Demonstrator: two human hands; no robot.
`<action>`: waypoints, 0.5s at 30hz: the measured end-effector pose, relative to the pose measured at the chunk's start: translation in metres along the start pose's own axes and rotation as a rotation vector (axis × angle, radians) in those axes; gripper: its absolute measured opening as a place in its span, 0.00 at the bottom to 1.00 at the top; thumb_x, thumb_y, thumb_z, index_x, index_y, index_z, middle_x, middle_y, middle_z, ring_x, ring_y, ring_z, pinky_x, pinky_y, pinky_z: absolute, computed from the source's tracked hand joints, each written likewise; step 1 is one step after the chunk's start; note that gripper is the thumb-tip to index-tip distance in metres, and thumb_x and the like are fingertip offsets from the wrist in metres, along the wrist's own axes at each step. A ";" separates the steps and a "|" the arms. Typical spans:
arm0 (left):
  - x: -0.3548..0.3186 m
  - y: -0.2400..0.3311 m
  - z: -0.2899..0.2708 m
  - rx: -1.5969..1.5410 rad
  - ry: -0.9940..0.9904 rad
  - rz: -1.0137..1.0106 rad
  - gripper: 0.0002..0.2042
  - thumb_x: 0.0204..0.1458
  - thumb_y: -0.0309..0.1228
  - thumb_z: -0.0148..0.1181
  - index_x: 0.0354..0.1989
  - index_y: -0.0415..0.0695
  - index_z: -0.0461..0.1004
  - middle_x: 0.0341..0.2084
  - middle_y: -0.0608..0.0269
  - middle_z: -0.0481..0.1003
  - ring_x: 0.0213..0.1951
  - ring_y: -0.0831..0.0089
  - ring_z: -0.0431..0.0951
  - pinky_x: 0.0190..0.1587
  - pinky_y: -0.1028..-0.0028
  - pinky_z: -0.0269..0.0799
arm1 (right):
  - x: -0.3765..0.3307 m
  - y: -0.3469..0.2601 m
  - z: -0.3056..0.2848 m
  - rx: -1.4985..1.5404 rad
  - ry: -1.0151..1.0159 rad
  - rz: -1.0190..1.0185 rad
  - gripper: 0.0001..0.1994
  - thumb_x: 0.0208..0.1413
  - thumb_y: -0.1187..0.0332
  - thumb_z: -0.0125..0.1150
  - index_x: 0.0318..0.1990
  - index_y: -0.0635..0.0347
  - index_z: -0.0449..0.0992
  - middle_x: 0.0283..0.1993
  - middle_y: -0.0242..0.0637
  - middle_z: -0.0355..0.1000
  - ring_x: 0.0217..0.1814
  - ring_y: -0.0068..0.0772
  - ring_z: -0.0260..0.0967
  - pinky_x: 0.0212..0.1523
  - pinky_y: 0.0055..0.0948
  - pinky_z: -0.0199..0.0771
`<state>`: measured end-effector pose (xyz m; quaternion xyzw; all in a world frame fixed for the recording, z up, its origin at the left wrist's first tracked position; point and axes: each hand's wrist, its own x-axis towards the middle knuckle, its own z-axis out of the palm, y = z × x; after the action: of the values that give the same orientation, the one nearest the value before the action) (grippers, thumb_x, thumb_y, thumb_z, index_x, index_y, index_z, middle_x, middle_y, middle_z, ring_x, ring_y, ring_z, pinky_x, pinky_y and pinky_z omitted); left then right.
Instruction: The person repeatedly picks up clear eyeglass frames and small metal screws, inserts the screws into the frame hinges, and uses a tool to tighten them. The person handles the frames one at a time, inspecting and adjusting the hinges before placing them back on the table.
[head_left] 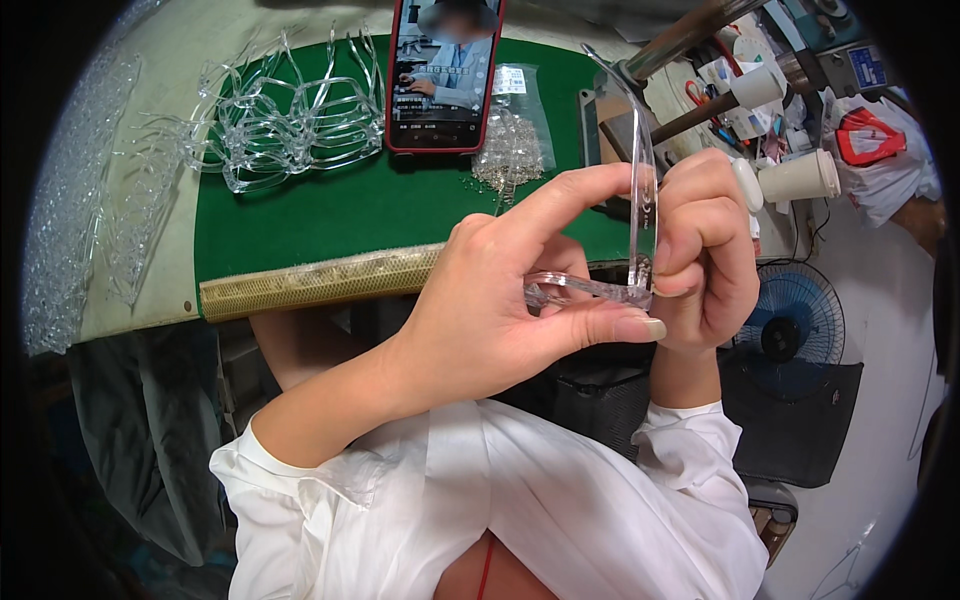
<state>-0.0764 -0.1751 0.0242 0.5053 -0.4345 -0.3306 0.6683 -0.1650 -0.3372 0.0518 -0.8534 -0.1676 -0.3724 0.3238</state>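
My left hand is closed around the front of a clear plastic eyeglass frame, thumb below and index finger above. One long clear temple points upward from the hinge corner. At that corner, my right hand curls its fingers in a pinch against the temple; whether a tiny part sits between its fingertips cannot be seen. Beyond my hands, a pile of small metal parts spills from a clear plastic bag onto a green mat.
Clear eyeglass frames lie heaped at the far left, beside a mass of clear plastic pieces. A red-cased phone stands behind the mat. A gold perforated strip edges it. A metal bar, white cup and fan are right.
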 end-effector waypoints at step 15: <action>0.002 0.002 0.000 0.023 0.021 0.014 0.38 0.40 0.24 0.71 0.62 0.36 0.58 0.58 0.55 0.65 0.25 0.85 0.71 0.27 0.84 0.65 | -0.006 0.002 0.002 0.078 0.108 0.021 0.12 0.46 0.62 0.66 0.27 0.61 0.73 0.28 0.34 0.67 0.29 0.29 0.61 0.31 0.25 0.60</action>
<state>-0.0757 -0.1767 0.0271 0.5133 -0.4348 -0.3153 0.6694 -0.1665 -0.3376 0.0458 -0.8205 -0.1551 -0.4078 0.3694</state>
